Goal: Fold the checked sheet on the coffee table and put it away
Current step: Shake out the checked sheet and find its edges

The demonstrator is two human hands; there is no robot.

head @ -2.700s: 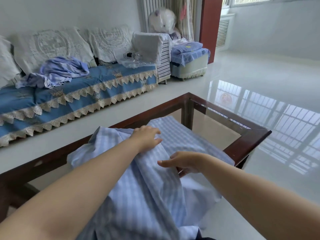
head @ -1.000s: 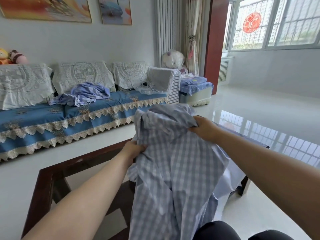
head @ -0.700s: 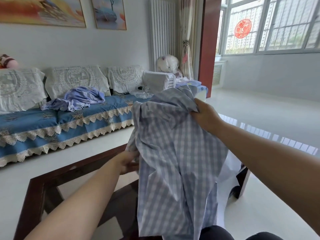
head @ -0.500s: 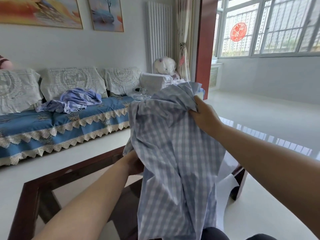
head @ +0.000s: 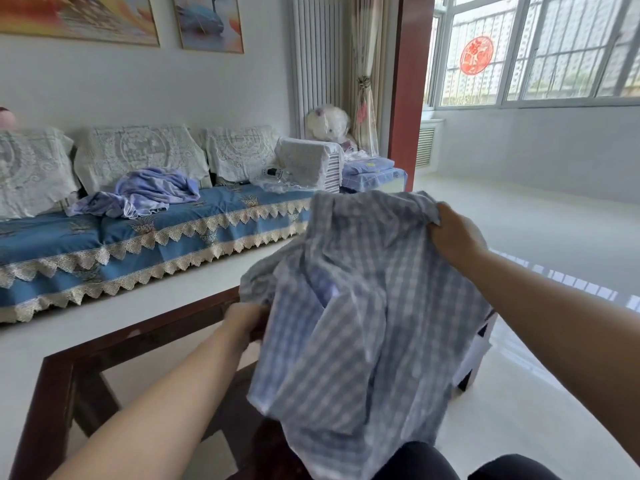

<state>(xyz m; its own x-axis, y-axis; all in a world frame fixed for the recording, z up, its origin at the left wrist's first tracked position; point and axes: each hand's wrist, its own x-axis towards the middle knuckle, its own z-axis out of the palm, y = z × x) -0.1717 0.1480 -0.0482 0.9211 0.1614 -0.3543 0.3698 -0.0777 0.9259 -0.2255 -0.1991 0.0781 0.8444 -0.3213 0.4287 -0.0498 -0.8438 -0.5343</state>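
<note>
The blue-and-white checked sheet hangs bunched in the air above the coffee table, a dark wooden frame with a glass top. My right hand grips the sheet's upper edge at the top right. Lower down and to the left, my left hand holds the sheet's left edge, its fingers partly hidden by the cloth. The sheet's lower part drapes down toward my knees and covers the table's right end.
A long sofa with a blue lace-trimmed cover runs along the far wall. A crumpled lilac cloth lies on it. A small covered stool stands by the red pillar. Glossy white floor spreads to the right.
The sheet has been lifted off the table and is held up. In the last half second my right hand dropped lower and further right, and my left hand shifted along the left edge.
</note>
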